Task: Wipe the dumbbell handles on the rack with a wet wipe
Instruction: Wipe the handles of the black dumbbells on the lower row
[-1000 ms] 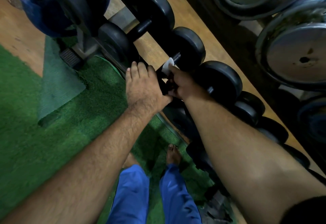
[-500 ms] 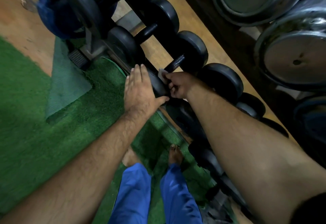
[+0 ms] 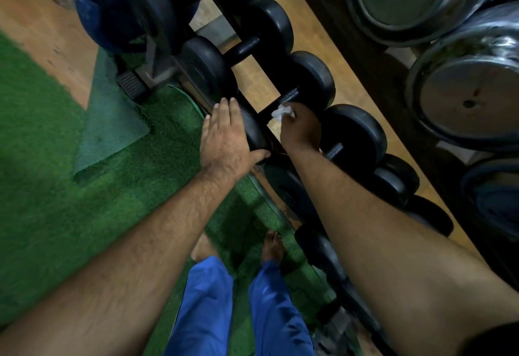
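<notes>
Black dumbbells lie in a row on a low rack [image 3: 269, 190] that runs diagonally across the view. My right hand [image 3: 302, 128] grips a crumpled white wet wipe [image 3: 280, 111] and holds it against the dark knurled handle [image 3: 289, 96] of one dumbbell. My left hand [image 3: 224, 136] rests flat, fingers straight, on the near black head [image 3: 254, 134] of that same dumbbell. Its far head [image 3: 311, 77] shows beyond the wipe. The part of the handle under my right hand is hidden.
More dumbbells sit to either side, one with a bare handle [image 3: 241, 48] further up the row. Large steel weight plates [image 3: 463, 103] stand at the right. Green turf [image 3: 70, 201] covers the floor; my bare feet and blue trousers [image 3: 205, 305] are below.
My right hand has slid the wipe along the handle, away from the near head toward the far head. My left hand has stayed on the near head.
</notes>
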{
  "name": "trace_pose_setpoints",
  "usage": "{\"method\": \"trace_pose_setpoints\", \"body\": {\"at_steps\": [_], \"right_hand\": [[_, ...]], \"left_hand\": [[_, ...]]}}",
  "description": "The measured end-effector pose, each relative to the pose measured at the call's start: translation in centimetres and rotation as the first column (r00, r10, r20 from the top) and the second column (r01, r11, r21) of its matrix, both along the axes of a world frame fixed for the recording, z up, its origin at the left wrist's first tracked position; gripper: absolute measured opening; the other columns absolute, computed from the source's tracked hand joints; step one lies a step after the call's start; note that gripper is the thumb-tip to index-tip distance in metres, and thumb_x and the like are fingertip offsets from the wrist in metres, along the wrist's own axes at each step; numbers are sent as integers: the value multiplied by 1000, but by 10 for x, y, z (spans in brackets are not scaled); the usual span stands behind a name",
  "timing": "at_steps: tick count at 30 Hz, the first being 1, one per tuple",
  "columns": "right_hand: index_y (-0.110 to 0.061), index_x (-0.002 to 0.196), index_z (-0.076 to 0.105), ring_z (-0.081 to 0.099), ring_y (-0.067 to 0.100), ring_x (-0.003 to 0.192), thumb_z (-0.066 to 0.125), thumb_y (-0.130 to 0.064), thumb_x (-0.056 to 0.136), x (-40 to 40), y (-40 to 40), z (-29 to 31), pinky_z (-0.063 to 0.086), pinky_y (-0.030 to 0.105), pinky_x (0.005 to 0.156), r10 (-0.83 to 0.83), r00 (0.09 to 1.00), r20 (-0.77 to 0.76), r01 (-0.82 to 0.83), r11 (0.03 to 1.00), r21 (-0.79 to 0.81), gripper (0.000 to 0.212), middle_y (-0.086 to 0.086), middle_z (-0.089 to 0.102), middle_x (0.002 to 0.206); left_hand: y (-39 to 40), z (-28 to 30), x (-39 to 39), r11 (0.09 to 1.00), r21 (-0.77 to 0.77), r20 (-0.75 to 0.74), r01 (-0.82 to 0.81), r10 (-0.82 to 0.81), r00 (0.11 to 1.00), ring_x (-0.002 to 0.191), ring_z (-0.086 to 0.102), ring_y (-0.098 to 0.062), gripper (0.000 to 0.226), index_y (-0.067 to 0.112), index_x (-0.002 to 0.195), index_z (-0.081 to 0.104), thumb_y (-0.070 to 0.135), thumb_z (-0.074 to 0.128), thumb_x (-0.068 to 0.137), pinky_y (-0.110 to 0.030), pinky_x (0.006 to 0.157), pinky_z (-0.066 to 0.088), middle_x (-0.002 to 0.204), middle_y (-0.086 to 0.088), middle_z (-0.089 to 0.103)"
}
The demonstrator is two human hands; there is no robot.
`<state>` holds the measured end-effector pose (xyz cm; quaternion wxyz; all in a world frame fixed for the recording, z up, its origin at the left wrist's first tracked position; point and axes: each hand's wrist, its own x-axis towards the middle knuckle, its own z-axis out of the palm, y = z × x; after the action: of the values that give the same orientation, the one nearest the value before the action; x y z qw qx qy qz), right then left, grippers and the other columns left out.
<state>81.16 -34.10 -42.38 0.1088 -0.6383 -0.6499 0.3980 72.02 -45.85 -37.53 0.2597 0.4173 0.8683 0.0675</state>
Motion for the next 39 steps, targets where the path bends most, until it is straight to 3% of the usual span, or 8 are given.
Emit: {"method": "trace_pose_setpoints", "body": {"at_steps": [2,4,9,15,19,22,26,39], "right_hand": [[-20,91,67,66,17,81,50,-24,89,-1,5,-7,57,26,64,-317,939,-131,284,933,-219,17,4,71,91],[-18,87,56,57,8,65,43,-14,98,0,14,-10,40,15,41,-602,784,-150,443,713,-544,18,2,60,78],[-19,82,49,55,3,51,38,-16,100,-4,20,-7,30,15,42,-778,594,-206,369,490,-790,22,-4,51,64],[-19,69,45,38,5,30,42,-25,101,-10,21,-21,24,13,33,-699,691,-183,322,524,-789,33,-4,43,51],[-18,87,57,39,3,35,55,-42,97,-15,22,-28,25,11,32,-665,735,-131,370,555,-745,26,-3,51,62],[-17,86,58,40,4,50,66,-36,92,-16,20,-32,25,9,29,-726,679,-110,451,531,-717,21,-5,48,66],[-16,56,44,29,4,32,48,-3,86,-19,23,-28,16,14,30,-707,687,-172,420,578,-700,33,-4,37,44],[-19,74,49,26,5,33,35,-14,93,-18,41,-63,20,16,33,-817,419,-397,310,539,-783,24,-3,34,58]], "left_hand": [[0,0,1,1000,-1,-5,-4,4,1000,151,5,-26,130,6,155,-1,73,69,68,-38,123,6,164,-13,3],[1,0,2,1000,-3,-11,-6,6,1000,151,5,-26,131,6,155,0,74,69,67,-37,122,6,164,-13,4],[2,0,2,1000,-10,-11,-8,8,1000,151,5,-25,131,6,155,-1,73,70,67,-37,122,6,164,-12,3],[1,-1,3,1000,6,-16,-17,17,1000,151,5,-25,129,7,155,0,71,71,68,-37,122,6,164,-12,4],[2,0,3,1000,6,-17,-24,24,1000,151,5,-24,129,8,155,1,70,72,68,-37,122,6,164,-11,4],[3,0,4,1000,0,-10,-25,25,1000,151,5,-24,129,8,155,0,70,72,67,-37,122,7,164,-11,3],[3,0,3,1000,11,-7,-26,27,1000,151,6,-25,129,8,155,1,69,73,67,-37,122,8,164,-11,5],[1,-12,2,996,83,-29,-19,21,999,151,10,-26,130,7,155,4,70,73,65,-38,122,11,163,-12,9]]}}
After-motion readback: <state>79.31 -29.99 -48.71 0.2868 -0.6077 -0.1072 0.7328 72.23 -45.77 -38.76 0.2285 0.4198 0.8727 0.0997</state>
